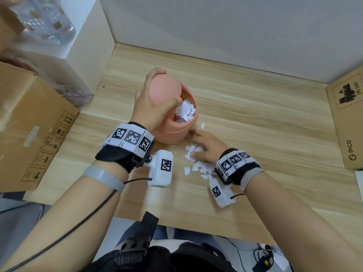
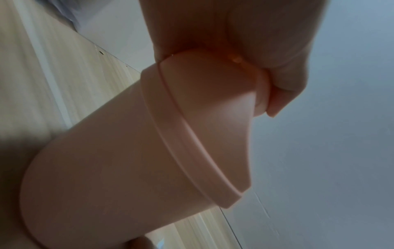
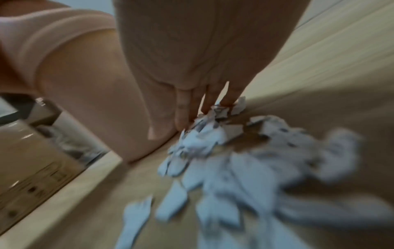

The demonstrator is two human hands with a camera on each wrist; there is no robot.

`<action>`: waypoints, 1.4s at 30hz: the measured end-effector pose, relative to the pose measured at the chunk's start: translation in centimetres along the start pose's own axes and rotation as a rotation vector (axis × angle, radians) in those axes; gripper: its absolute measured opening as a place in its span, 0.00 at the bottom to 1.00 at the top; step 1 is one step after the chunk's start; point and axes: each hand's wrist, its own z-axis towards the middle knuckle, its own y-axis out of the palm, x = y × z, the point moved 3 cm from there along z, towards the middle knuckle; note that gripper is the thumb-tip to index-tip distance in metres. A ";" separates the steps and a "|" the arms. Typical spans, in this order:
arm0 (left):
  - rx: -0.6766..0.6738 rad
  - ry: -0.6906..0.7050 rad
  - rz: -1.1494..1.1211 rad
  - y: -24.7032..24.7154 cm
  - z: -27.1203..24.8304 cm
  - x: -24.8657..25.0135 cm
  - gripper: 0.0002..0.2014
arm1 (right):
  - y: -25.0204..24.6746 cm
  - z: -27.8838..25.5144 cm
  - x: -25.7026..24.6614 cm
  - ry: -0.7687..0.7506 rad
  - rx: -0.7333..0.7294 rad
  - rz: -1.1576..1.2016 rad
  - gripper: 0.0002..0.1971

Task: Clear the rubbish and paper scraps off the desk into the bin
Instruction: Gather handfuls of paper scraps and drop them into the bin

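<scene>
A pink bin point(image 1: 172, 132) with a swing lid point(image 1: 165, 89) stands in the middle of the wooden desk point(image 1: 265, 118). My left hand point(image 1: 151, 107) grips the lid from above, thumb at the opening, holding it tipped open. Torn white paper scraps point(image 1: 185, 110) lie inside. The left wrist view shows the bin point(image 2: 127, 160) close up, with the left hand point(image 2: 245, 42) on its top. My right hand point(image 1: 206, 148) lies flat on a pile of scraps point(image 1: 194, 167) just right of the bin's base. In the blurred right wrist view, straight fingers point(image 3: 183, 109) touch the scraps point(image 3: 234, 160) beside the bin point(image 3: 85, 92).
One stray scrap point(image 1: 203, 125) lies right of the bin. A large cardboard box point(image 1: 39, 124) stands at the left and a PICO box point(image 1: 345, 122) at the right. White partition walls close off the back and the left. The desk's front edge point(image 1: 176, 222) runs close to my body.
</scene>
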 end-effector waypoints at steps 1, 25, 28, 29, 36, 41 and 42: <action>0.001 -0.001 0.000 0.0 0.0 -0.1 0.30 | 0.5 -0.8 -0.2 0.015 -0.018 -0.142 0.34; -0.012 -0.009 -0.014 -0.1 0.1 -0.3 0.31 | -11.5 -1.9 -8.3 0.057 0.585 0.372 0.14; -0.018 -0.012 -0.012 -0.1 0.1 -0.3 0.32 | -12.1 -0.2 -10.9 0.074 0.489 0.308 0.12; -0.020 -0.013 -0.014 -0.1 0.1 -0.4 0.32 | -12.0 0.3 -11.4 0.091 0.444 0.240 0.09; -0.011 -0.019 -0.016 -0.2 0.1 -0.4 0.33 | -11.4 0.6 -11.5 0.187 0.357 0.273 0.08; -0.004 -0.024 -0.022 -0.2 0.0 -0.3 0.32 | -12.1 -1.5 -10.6 0.130 0.487 0.406 0.10; -0.006 -0.026 -0.021 -0.2 0.0 -0.3 0.32 | -12.0 -2.2 -10.0 0.132 0.512 0.425 0.10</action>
